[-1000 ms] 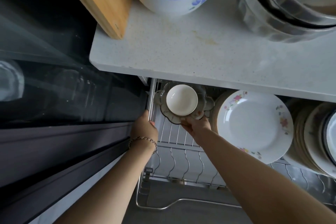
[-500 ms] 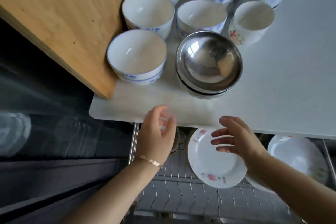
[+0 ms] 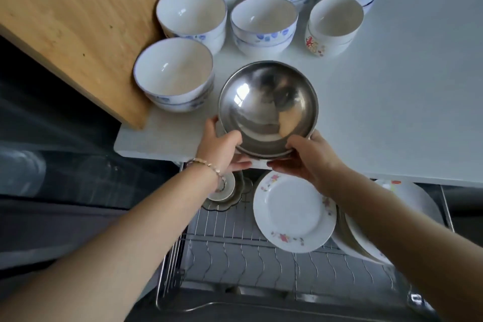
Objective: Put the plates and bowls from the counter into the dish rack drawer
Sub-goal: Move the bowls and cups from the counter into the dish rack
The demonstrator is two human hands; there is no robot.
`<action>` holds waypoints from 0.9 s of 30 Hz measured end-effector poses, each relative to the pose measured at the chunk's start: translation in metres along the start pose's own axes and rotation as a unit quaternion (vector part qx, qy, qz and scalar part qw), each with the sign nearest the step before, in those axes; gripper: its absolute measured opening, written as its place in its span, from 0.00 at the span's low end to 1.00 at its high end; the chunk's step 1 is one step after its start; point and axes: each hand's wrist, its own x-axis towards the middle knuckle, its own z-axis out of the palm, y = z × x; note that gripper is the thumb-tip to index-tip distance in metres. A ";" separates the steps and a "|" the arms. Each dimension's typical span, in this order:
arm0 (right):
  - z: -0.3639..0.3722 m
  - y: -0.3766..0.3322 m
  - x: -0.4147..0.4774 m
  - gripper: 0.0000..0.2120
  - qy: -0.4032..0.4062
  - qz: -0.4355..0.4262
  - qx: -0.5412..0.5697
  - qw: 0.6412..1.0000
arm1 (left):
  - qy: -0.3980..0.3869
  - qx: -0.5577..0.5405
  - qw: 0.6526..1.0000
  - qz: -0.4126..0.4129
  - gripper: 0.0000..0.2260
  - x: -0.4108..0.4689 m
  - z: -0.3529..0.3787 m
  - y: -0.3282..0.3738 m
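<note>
A stack of steel bowls (image 3: 268, 102) sits tilted at the front edge of the white counter (image 3: 392, 102). My left hand (image 3: 222, 148) grips its left lower side and my right hand (image 3: 311, 158) grips its right lower side. Behind it stand several stacks of white bowls with blue flowers (image 3: 173, 73) and one stack with red flowers (image 3: 334, 26). Below the counter the wire dish rack drawer (image 3: 235, 251) is pulled out. It holds upright flowered plates (image 3: 294, 214) and a small white dish on a scalloped saucer (image 3: 224, 192), partly hidden by my left wrist.
A wooden cutting board (image 3: 78, 18) lies on the counter's left part, overhanging its edge. A dark glass appliance front (image 3: 65, 165) fills the left side under the counter. More plates (image 3: 407, 198) lean at the drawer's right end.
Both hands rose from over the drawer to the counter edge and closed on the steel bowl stack, which has tipped toward me. A second ago the right hand was setting the small dish into the rack.
</note>
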 end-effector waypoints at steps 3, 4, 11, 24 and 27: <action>-0.009 0.038 -0.041 0.19 -0.033 0.011 -0.045 0.998 | 0.003 0.003 1.000 -0.004 0.23 -0.045 -0.016 -0.041; -0.011 0.053 -0.053 0.19 -0.047 0.021 -0.062 0.997 | 0.000 0.004 1.000 -0.005 0.25 -0.060 -0.022 -0.057; 0.003 0.163 -0.066 0.20 -0.071 0.154 -0.090 0.981 | 0.020 0.047 0.990 -0.127 0.22 -0.111 -0.075 -0.164; 0.060 0.303 0.036 0.22 -0.061 0.248 -0.291 0.922 | 0.191 0.292 0.928 -0.127 0.18 -0.049 -0.173 -0.214; 0.068 0.313 0.044 0.16 -0.048 0.214 -0.323 0.921 | 0.153 0.307 0.930 -0.134 0.18 -0.046 -0.172 -0.220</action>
